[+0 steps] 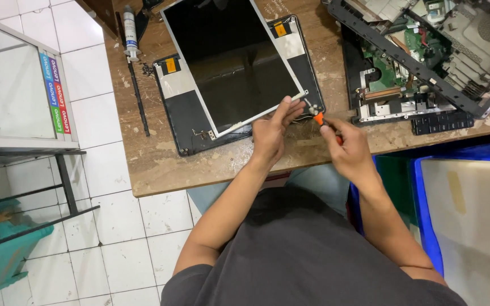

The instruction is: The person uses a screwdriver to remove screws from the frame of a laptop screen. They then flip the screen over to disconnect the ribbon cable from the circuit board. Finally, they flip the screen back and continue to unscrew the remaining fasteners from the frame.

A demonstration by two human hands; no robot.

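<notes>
A dark laptop screen panel [231, 56] lies tilted on a black lid shell [184, 116] on the worn wooden table [160, 164]. My left hand [270, 133] pinches the panel's near right corner with its fingertips. My right hand [347, 147] grips an orange-handled screwdriver [319, 119], whose tip points at the lid's right hinge corner beside that panel corner.
A stripped laptop base [421, 62] with exposed green board and a loose black frame sits at the table's right. A thin black strip [137, 93] and a small tube [130, 31] lie at left. A glass cabinet [12, 85] stands left; a blue bin [426, 221] is at my right.
</notes>
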